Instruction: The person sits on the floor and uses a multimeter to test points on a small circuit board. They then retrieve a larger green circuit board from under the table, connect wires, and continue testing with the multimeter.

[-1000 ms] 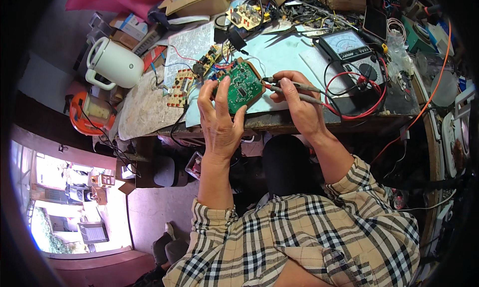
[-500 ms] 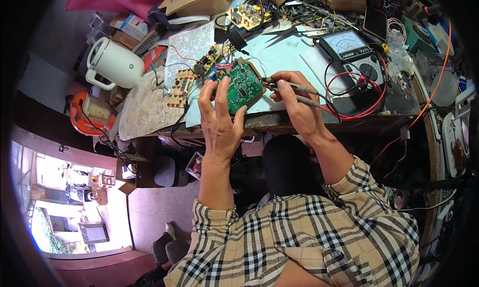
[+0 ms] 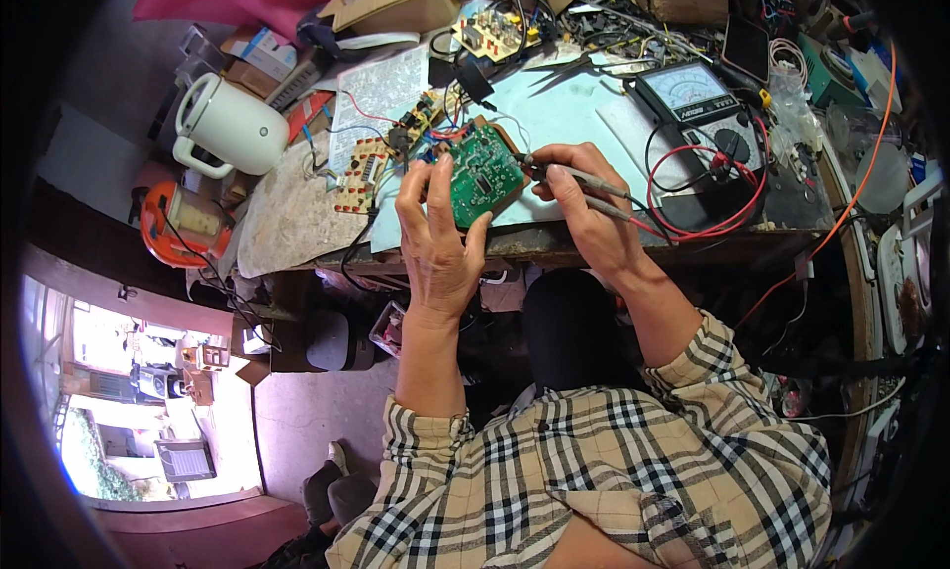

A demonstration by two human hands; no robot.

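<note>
A green circuit board [image 3: 482,181] is tilted up at the front of the workbench. My left hand [image 3: 435,228] grips it by its left and lower edges, thumb at the bottom right and fingers along the left side. My right hand [image 3: 586,195] pinches two test probes [image 3: 602,186] together, their tips at the board's right edge; whether they touch it I cannot tell. Red and black leads [image 3: 661,195] run from the probes to an analog multimeter [image 3: 698,114] at the right. Left of the green board lies a tan board [image 3: 362,177] with red parts, joined by wires to other circuitry.
A white kettle [image 3: 230,126] and an orange-red container [image 3: 183,223] stand at the left. Another tan board [image 3: 495,35] and a heap of cables and parts [image 3: 618,37] lie at the back. Pale blue paper [image 3: 559,104] covers the bench middle. A person's leg [image 3: 332,480] shows at lower left.
My right hand and the probes have shifted very slightly at the board's right edge. My left hand keeps its grip on the board.
</note>
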